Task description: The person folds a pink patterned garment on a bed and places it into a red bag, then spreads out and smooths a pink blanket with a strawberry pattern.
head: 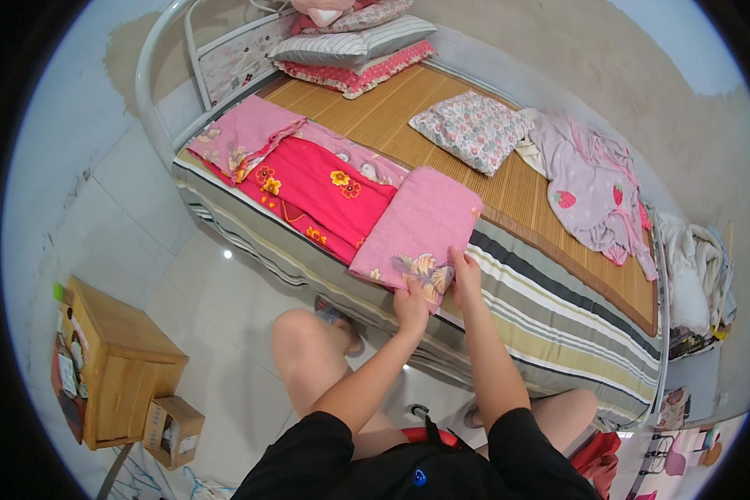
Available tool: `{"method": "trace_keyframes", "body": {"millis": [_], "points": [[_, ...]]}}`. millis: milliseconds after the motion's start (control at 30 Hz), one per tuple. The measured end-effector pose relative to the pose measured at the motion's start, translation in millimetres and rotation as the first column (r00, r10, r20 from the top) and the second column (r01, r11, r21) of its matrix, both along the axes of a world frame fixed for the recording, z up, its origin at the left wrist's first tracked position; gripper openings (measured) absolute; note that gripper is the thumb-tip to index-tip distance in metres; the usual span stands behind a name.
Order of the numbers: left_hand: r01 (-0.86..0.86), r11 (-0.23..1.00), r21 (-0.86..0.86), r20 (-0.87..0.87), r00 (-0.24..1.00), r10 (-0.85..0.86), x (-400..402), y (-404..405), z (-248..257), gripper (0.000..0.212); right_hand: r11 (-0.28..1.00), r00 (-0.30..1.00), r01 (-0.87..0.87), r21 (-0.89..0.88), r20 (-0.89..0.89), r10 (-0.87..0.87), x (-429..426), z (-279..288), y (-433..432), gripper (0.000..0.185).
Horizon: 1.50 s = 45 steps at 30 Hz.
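Observation:
A pink floral cloth (422, 212) lies along the bed's near edge, its two ends folded inward over a bright red part with yellow flowers (325, 194). My left hand (412, 306) grips the near corner of the right-hand fold, beside a printed flower. At the same fold's right edge, my right hand (467, 272) pinches the cloth between thumb and fingers. Under the cloth is a striped sheet (537, 300), which hangs over the bed's side. A bamboo mat (362, 125) covers the far part of the bed.
Pillows (356, 53) are stacked by the white metal headboard (144, 81). A floral pillow (472, 131) and a crumpled strawberry-print garment (578, 181) lie on the mat. A wooden cabinet (131, 350) and an open cardboard box (184, 425) stand at lower left.

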State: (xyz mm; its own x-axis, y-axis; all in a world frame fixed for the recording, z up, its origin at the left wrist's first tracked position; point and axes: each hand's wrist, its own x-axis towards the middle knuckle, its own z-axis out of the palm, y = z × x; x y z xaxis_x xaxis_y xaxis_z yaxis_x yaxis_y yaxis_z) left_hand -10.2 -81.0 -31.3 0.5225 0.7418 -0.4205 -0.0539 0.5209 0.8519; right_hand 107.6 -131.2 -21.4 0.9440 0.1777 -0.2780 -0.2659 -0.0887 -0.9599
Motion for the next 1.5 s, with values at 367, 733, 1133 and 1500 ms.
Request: {"method": "trace_keyframes", "body": {"millis": [367, 733, 1133, 1500], "points": [[0.04, 0.89, 0.454, 0.07, 0.994, -0.081, 6.6, -50.6, -8.5, 0.028, 0.977, 0.971, 0.118, 0.179, 0.185, -0.151, 3.5, -0.6, -33.2, 0.054], [0.876, 0.292, -0.384, 0.429, 0.449, -0.784, -2.8, -299.7, 64.0, 0.043, 0.984, 0.943, 0.164, 0.066, 0.282, -0.176, 23.4, 48.1, -368.6, 0.036], [0.742, 0.484, 0.464, 0.04, 0.528, -0.848, -53.7, -195.6, 87.7, 0.014, 0.951, 0.865, 0.165, -0.262, 0.502, -0.012, -7.8, 108.0, -350.6, 0.048], [0.314, 0.526, 0.79, -0.181, 0.94, -0.289, -8.0, 72.7, 59.5, 0.022, 0.649, 0.52, 0.046, -0.76, 0.573, 0.633, -94.6, 104.8, -107.0, 0.052]]}}
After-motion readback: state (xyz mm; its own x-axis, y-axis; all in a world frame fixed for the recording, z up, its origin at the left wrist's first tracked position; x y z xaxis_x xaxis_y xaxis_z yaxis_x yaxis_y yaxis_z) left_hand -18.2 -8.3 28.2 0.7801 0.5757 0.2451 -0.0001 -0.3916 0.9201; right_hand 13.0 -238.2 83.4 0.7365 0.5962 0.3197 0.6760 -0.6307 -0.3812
